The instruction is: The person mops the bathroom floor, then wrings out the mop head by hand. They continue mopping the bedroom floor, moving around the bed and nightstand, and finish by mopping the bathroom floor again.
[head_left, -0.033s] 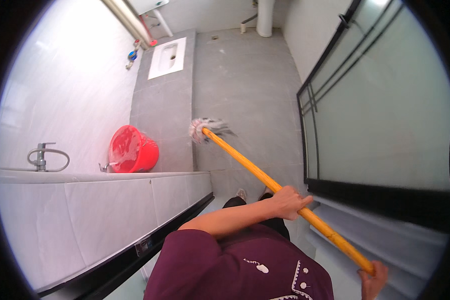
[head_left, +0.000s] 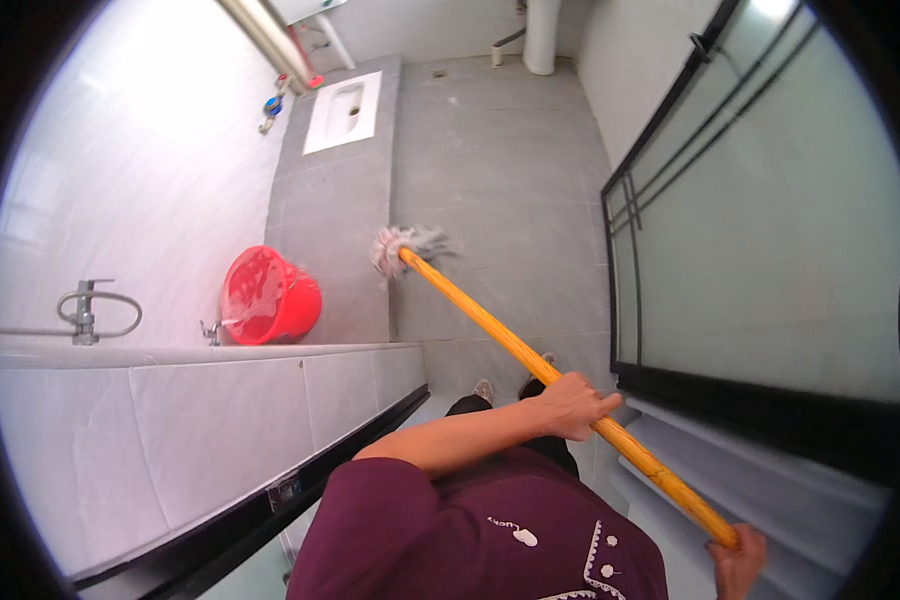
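Left hand (head_left: pixel 573 405) clenched round mop (head_left: pixel 500 333) handle partway along; right hand (head_left: pixel 740 562) wrapped round its near end. Mop head (head_left: pixel 388 250) well ahead of both hands, off to left, strands on grey floor (head_left: pixel 500 180) by step (head_left: pixel 332 215) edge. From here, red bucket (head_left: pixel 302 305) on step, left of mop head, near wall. Looks like water (head_left: pixel 255 282) inside, depth can't tell. Tap (head_left: pixel 211 332) at bucket rim, thin stream going in.
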The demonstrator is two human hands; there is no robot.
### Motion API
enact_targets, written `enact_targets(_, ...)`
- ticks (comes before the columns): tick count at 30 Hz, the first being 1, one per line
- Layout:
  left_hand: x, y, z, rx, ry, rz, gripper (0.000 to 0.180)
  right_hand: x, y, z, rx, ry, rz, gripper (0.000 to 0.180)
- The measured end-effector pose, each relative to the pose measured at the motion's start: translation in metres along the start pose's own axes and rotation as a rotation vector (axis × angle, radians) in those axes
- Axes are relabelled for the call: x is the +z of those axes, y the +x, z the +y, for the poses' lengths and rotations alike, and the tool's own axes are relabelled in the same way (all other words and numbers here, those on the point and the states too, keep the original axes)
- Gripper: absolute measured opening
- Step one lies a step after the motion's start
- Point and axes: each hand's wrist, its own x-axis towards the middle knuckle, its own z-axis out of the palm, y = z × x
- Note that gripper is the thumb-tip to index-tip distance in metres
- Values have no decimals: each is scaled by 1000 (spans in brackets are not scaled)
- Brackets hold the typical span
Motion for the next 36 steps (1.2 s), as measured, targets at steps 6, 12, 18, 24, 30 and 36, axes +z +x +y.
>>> enact_targets(6, -49, 3, -67, -212, 214, 15, 28, 53, 155, -38, -130, 62, -387, 31)
enact_targets(12, -108, -25, -95, -488, 395, 81, 27, 91, 271, -92, -511, 420, -626, 31)
enact_targets(18, -133, -88, -132, -689, 516, 161, 22, 126, 313, -186, -608, 473, -856, 35)
enact_targets(24, -134, -146, -174, -820, 539, 149, 25, 155, 305, -245, -741, 445, -804, 43)
enact_targets(30, -118, -192, -204, -944, 522, 240, 24, 138, 288, -309, -827, 192, -696, 48)
enact_targets(36, -119, -209, -227, -954, 580, 331, 21, 129, 290, -341, -919, 170, -823, 59)
